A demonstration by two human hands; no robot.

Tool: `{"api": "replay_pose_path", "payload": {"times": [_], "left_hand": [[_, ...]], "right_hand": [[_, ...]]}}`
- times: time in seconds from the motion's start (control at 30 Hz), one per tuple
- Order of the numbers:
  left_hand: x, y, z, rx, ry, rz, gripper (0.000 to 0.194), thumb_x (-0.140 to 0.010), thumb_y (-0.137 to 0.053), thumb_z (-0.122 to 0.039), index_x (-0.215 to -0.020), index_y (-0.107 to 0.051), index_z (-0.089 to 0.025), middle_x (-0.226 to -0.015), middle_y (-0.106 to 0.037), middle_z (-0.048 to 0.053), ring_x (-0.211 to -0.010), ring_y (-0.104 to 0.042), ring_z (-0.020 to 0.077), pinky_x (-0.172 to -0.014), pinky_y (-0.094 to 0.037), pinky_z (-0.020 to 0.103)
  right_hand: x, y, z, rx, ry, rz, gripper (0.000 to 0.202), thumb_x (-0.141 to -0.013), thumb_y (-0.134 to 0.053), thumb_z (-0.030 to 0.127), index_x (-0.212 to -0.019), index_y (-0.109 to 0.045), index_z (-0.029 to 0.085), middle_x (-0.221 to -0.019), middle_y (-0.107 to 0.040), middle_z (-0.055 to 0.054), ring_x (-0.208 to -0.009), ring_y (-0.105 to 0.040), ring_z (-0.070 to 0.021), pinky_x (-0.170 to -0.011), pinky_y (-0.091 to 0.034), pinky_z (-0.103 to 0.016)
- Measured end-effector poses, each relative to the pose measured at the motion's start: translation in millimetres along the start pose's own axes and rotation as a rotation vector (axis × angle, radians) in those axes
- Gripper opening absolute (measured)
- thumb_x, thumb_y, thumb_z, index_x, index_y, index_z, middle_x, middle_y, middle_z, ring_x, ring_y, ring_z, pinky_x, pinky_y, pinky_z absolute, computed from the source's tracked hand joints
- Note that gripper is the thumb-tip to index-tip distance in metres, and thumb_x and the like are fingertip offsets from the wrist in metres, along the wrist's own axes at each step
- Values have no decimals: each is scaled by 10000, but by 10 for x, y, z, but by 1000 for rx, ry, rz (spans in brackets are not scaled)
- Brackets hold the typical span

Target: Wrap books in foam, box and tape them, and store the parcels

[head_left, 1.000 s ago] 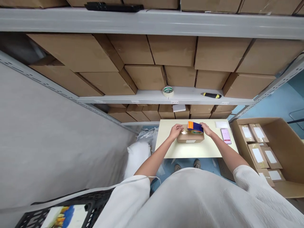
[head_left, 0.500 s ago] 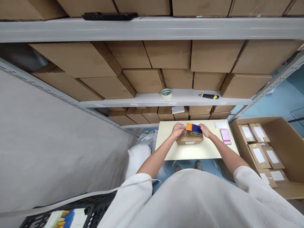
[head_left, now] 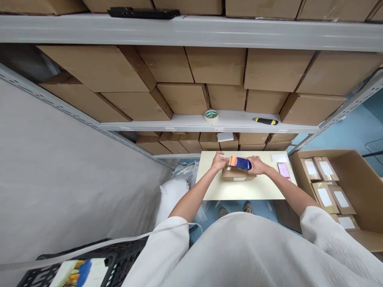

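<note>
Sitting on the cream table [head_left: 218, 191], the small carton [head_left: 231, 174] looks light and stiff, best steadied at its end walls. It's at four o'clock from the half-curled left hand [head_left: 219, 161], whose hold I can't make out, and eight o'clock from the right hand [head_left: 256, 165], closed round the tape dispenser [head_left: 242, 163].

Both arms reach forward (elbows slightly bent), right hand [head_left: 256, 165] curled, left hand [head_left: 219, 160] raised.

One head-worn view looks forward and steeply down from above.
</note>
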State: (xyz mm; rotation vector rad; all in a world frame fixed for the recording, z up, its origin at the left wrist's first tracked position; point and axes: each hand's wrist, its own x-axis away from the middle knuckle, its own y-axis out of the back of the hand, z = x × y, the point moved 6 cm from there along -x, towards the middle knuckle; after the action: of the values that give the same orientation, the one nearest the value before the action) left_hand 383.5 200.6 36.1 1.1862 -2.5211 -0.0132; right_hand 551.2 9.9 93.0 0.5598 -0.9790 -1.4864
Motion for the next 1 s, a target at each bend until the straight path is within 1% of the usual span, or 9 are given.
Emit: {"api": "replay_pose_path", "payload": {"times": [0.1, 0.17, 0.27, 0.4, 0.57, 0.63, 0.73, 0.83, 1.0], "left_hand": [[-21, 24, 32, -7, 24, 34, 557, -664, -844, -80, -1050, -491, -270, -672, -651, -92, -629, -696, 159, -697, -507, 267], [-54, 105, 55, -14, 33, 17, 555, -671, -827, -82, -1048, -468, -275, -680, -653, -96, -655, -701, 157, -715, -505, 265], [-126, 328, 112, -27, 36, -39, 556, -664, -817, -94, -1030, -440, -277, -702, -673, -93, -707, -715, 159, -757, -511, 271], [-173, 635, 278, 15, 74, -105, 545, -668, -803, -103, -1011, -418, -281, -673, -676, -95, -666, -706, 160, -734, -509, 281], [-159, 826, 498, 65, 99, -149, 598, -639, -849, -106, -1019, -422, -282, -664, -687, -91, -661, -713, 167, -754, -527, 295], [-157, 872, 583, 75, 124, -161, 601, -632, -850, -103, -1018, -426, -281, -664, -685, -87, -661, -711, 172, -763, -535, 306], [-159, 892, 685, 95, 142, -153, 570, -642, -840, -103, -999, -433, -281, -676, -684, -81, -665, -703, 170, -770, -537, 309], [-163, 870, 763, 130, 138, -163, 527, -659, -820, -108, -965, -426, -279, -681, -676, -82, -656, -687, 151, -760, -522, 287], [-158, 784, 910, 183, 141, -169, 507, -657, -811, -136, -954, -424, -277, -671, -663, -93, -637, -668, 142, -732, -506, 272]], "right_hand": [[-22, 51, 69, 8, 8, 12, 676, -752, -806, 399, -1399, -678, 252, -1102, -763, -113, -1063, -636, -343, -1016, -375, -403], [-35, 66, 78, 29, 36, 15, 646, -772, -791, 403, -1389, -673, 253, -1114, -755, -119, -1071, -629, -345, -1009, -375, -404], [-44, 77, -6, 94, 26, 25, 521, -787, -774, 429, -1257, -685, 221, -1116, -734, -139, -1067, -618, -350, -999, -385, -415], [-54, 120, -119, 166, -31, 45, 410, -732, -784, 372, -1087, -644, 221, -1084, -719, -128, -1043, -607, -336, -966, -401, -403], [-111, 190, -70, 209, -13, 59, 331, -728, -779, 354, -982, -597, 243, -994, -702, -96, -977, -599, -312, -890, -404, -381], [-135, 200, -78, 232, -23, 65, 317, -736, -780, 376, -954, -588, 249, -953, -694, -88, -952, -594, -308, -866, -399, -378], [-160, 193, -114, 259, -48, 83, 340, -738, -786, 411, -960, -586, 250, -960, -697, -89, -944, -591, -306, -842, -393, -371], [-176, 189, -111, 284, -65, 108, 343, -750, -783, 406, -979, -584, 246, -998, -709, -97, -958, -591, -300, -841, -393, -366], [-197, 225, -16, 326, -76, 136, 350, -745, -801, 396, -985, -599, 240, -1018, -719, -108, -971, -597, -310, -847, -396, -371]]}}
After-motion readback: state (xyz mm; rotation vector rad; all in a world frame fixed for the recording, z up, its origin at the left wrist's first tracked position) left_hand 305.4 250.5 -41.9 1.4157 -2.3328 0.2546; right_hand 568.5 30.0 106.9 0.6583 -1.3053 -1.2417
